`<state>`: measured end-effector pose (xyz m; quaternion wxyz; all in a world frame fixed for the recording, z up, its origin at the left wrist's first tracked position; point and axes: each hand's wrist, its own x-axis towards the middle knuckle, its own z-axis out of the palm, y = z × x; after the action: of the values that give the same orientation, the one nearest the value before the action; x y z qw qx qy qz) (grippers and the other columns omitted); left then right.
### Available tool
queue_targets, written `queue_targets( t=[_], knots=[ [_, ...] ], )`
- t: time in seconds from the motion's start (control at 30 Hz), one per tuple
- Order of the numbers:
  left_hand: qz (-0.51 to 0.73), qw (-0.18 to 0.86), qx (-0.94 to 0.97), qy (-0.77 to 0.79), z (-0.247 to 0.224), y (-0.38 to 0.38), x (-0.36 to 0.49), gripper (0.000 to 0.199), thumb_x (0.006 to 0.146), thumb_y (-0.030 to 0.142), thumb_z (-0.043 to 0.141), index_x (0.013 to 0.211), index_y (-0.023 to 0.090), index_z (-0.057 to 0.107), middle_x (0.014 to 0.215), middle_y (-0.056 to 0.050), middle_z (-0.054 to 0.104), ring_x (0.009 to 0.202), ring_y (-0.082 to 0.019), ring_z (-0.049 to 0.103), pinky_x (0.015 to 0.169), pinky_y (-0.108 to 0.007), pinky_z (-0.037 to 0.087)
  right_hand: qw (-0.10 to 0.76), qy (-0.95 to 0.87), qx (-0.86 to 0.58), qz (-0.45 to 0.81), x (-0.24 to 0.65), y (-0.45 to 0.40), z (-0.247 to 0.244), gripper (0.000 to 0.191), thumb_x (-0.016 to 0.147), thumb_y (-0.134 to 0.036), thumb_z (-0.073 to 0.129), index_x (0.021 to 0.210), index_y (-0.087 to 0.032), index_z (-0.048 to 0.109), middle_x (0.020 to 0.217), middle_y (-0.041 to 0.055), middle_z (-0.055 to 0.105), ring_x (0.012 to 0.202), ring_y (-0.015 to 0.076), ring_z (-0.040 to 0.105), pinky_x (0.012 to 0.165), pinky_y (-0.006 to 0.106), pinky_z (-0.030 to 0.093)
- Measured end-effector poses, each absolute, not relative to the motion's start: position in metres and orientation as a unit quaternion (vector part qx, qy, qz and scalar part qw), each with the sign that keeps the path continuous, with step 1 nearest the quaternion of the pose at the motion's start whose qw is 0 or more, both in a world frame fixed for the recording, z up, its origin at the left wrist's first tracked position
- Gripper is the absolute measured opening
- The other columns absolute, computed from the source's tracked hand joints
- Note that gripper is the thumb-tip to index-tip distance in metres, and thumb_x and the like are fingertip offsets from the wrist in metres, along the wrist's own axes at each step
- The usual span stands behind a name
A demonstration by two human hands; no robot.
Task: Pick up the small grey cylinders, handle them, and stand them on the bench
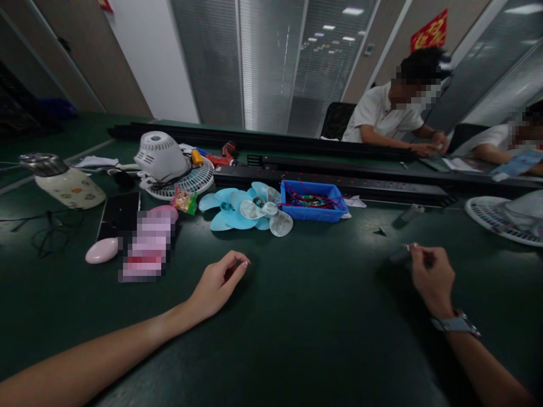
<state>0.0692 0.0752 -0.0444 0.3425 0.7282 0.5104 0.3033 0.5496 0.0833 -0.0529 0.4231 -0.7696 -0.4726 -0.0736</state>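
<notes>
My left hand (220, 282) rests over the table, its fingers curled and the thumb and forefinger tips together; nothing shows between them. On the right, my right hand (433, 277), with a watch (456, 324) on its wrist, pinches the end of a small grey cylinder (400, 255) close to the tabletop. A second, similar cylinder (412, 213) stands a little beyond it, near a small dark triangular piece (380, 231). Light-blue fan blades (231, 217) and a greyish clear fan blade (280, 223) lie stacked ahead of my left hand.
A blue bin (316, 213) holds wired parts. Fan bodies stand at left (159, 158) and right (528, 212). A bottle (70, 186), a pink oval case (103, 250) and a red drill (227, 152) sit leftward. Black rails (360, 183) cross behind; two people sit beyond.
</notes>
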Motion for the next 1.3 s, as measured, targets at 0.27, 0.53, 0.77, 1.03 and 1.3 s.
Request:
queue_targets(
  t=[0.27, 0.53, 0.77, 1.03, 1.3],
  knots=[
    [0.302, 0.350, 0.726, 0.510, -0.045, 0.075, 0.070, 0.027, 0.097, 0.041, 0.046, 0.105, 0.018, 0.058, 0.068, 0.004, 0.053, 0.059, -0.012, 0.050, 0.056, -0.023, 0.037, 0.431, -0.457, -0.775, 0.070, 0.560, 0.081, -0.064, 0.069, 0.059, -0.053, 0.078, 0.115, -0.021, 0.055, 0.108, 0.0139, 0.068, 0.096, 0.0280, 0.067, 0.085, 0.040, 0.049],
    [0.306, 0.343, 0.733, 0.502, -0.047, 0.077, 0.071, 0.027, 0.098, 0.041, 0.045, 0.107, 0.019, 0.057, 0.065, 0.005, 0.050, 0.057, -0.012, 0.049, 0.055, -0.024, 0.036, 0.466, -0.526, -0.711, 0.037, 0.509, 0.076, -0.045, 0.055, 0.068, -0.056, 0.075, 0.107, -0.020, 0.061, 0.104, 0.0132, 0.072, 0.096, 0.0291, 0.070, 0.090, 0.045, 0.052],
    [0.309, 0.342, 0.735, 0.498, -0.047, 0.074, 0.072, 0.026, 0.097, 0.041, 0.048, 0.110, 0.019, 0.056, 0.067, 0.005, 0.053, 0.058, -0.011, 0.051, 0.056, -0.024, 0.039, 0.342, -0.742, -0.500, 0.287, 0.354, 0.062, -0.013, 0.033, 0.082, -0.039, 0.072, 0.109, -0.023, 0.063, 0.109, 0.0065, 0.070, 0.098, 0.0207, 0.068, 0.087, 0.036, 0.055],
    [0.318, 0.297, 0.789, 0.434, -0.037, 0.071, 0.078, 0.037, 0.093, 0.041, 0.058, 0.126, 0.025, 0.058, 0.100, -0.004, 0.059, 0.089, -0.017, 0.057, 0.076, -0.030, 0.048, 0.318, -0.727, -0.473, 0.383, 0.321, 0.061, -0.038, 0.034, 0.081, -0.037, 0.073, 0.110, -0.024, 0.061, 0.111, 0.0033, 0.068, 0.102, 0.0189, 0.065, 0.089, 0.035, 0.053],
    [0.350, 0.274, 0.817, 0.368, -0.025, 0.078, 0.119, 0.024, 0.090, 0.039, 0.064, 0.110, 0.032, 0.075, 0.103, -0.006, 0.057, 0.096, -0.019, 0.051, 0.080, -0.032, 0.044, 0.321, -0.734, -0.462, 0.381, 0.321, 0.061, -0.036, 0.023, 0.084, -0.034, 0.068, 0.102, -0.022, 0.059, 0.099, 0.0030, 0.067, 0.089, 0.0177, 0.064, 0.078, 0.031, 0.052]
  ],
)
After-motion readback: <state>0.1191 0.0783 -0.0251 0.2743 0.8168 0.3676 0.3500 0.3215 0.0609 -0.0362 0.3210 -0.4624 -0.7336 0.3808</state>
